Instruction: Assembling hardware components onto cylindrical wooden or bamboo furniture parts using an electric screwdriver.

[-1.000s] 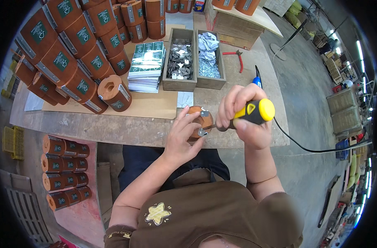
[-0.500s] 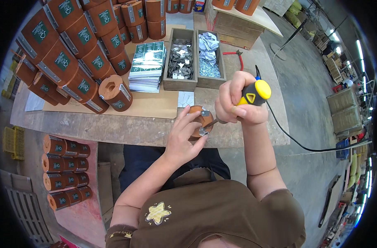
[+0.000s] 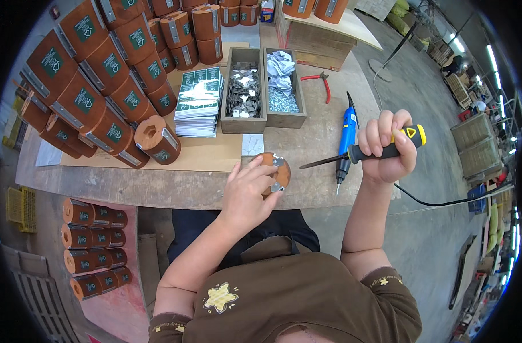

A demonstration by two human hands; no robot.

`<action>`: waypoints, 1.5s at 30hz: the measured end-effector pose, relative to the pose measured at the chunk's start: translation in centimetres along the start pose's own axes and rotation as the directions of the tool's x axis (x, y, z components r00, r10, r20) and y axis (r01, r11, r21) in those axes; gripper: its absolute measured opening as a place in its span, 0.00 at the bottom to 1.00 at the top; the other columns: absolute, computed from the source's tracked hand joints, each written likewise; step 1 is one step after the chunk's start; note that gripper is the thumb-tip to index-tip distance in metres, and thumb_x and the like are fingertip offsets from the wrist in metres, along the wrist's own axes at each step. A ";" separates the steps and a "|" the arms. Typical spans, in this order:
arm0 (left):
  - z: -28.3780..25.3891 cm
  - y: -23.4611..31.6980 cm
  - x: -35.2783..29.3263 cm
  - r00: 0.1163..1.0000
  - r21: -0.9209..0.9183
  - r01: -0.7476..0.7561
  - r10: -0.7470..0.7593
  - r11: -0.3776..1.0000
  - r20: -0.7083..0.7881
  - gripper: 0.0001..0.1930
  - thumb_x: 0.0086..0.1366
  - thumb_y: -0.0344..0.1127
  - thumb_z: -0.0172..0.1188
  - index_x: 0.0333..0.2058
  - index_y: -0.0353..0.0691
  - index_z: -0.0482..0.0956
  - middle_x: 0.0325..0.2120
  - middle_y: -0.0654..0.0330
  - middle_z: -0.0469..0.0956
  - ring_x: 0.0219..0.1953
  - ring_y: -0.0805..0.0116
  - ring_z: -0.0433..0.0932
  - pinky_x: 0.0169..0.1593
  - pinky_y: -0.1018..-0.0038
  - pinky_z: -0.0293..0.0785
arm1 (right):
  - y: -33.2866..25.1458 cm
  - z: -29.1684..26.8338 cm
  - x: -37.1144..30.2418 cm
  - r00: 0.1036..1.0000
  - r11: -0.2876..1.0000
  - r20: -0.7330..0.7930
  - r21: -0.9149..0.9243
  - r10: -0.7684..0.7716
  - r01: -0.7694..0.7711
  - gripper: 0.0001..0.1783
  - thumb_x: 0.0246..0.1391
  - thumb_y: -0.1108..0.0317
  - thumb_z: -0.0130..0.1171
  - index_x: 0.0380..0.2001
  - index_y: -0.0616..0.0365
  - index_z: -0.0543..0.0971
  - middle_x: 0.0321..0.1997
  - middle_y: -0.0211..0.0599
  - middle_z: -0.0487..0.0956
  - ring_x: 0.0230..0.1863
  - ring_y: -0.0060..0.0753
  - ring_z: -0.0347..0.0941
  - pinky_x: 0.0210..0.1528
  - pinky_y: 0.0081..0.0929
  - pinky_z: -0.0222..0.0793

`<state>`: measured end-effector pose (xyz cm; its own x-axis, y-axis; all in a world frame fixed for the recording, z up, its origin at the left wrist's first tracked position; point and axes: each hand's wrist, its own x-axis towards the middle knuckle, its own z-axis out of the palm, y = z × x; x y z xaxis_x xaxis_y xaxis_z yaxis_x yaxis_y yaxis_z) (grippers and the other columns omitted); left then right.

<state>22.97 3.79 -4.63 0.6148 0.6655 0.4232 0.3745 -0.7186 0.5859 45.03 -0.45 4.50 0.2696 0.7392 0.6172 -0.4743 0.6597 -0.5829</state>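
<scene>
My left hand (image 3: 250,191) is wrapped over a round orange-brown clay-like cylinder (image 3: 282,173) near the table's front edge. Small metal clips sit on the cylinder's top rim. My right hand (image 3: 386,147) grips the black and yellow handle of a screwdriver (image 3: 324,162). Its dark shaft points left toward the cylinder, its tip a short way off the cylinder's side. Between my hands, nearer the right one, a blue electric screwdriver (image 3: 346,136) lies on the table with its bit toward me.
Stacked labelled brown cylinders (image 3: 95,86) fill the left back. Beside them lie a pile of green-and-white labels (image 3: 198,103), a wooden box of metal clips (image 3: 243,121) and another of screws and crumpled paper (image 3: 289,120). Red-handled pliers (image 3: 328,90) lie behind; more cylinders (image 3: 95,237) rest lower left.
My right hand has drawn the screwdriver away from the cylinder, moving right and laying its shaft nearly level. The blue electric screwdriver is now uncovered. My left hand stays on the cylinder.
</scene>
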 end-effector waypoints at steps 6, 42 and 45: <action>-0.3 -0.3 0.1 0.991 -0.097 0.089 -0.079 0.991 0.110 0.06 0.48 0.29 0.58 0.28 0.38 0.78 0.41 0.60 0.74 0.54 0.57 0.65 0.56 0.54 0.58 | -0.4 -0.7 -0.9 1.000 0.999 -0.004 -0.041 -0.011 0.011 0.05 0.43 0.73 0.45 0.27 0.57 0.62 0.18 0.34 0.62 0.16 0.25 0.59 0.18 0.24 0.58; 3.9 -0.5 -3.3 0.896 0.118 -0.091 0.133 0.989 -0.423 0.12 0.41 0.28 0.66 0.28 0.39 0.76 0.41 0.60 0.75 0.50 0.58 0.68 0.59 0.56 0.48 | 1.6 -2.3 -1.5 0.923 0.970 -0.348 -0.227 -0.165 0.087 0.04 0.48 0.72 0.48 0.25 0.55 0.64 0.20 0.33 0.64 0.19 0.26 0.60 0.21 0.25 0.58; 4.3 -0.9 -3.4 0.880 0.050 -0.133 0.141 0.990 -0.454 0.10 0.42 0.25 0.64 0.26 0.40 0.75 0.40 0.61 0.75 0.50 0.58 0.69 0.59 0.57 0.48 | 1.6 -2.3 -1.6 0.930 0.966 -0.331 -0.245 -0.159 0.079 0.04 0.49 0.72 0.48 0.25 0.54 0.64 0.20 0.32 0.64 0.19 0.26 0.60 0.22 0.25 0.58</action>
<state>23.53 1.29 -9.55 0.2783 0.5756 0.7690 0.3233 -0.8100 0.4893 45.77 -0.20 1.35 0.6036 0.6273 0.4922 -0.2321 0.7288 -0.6442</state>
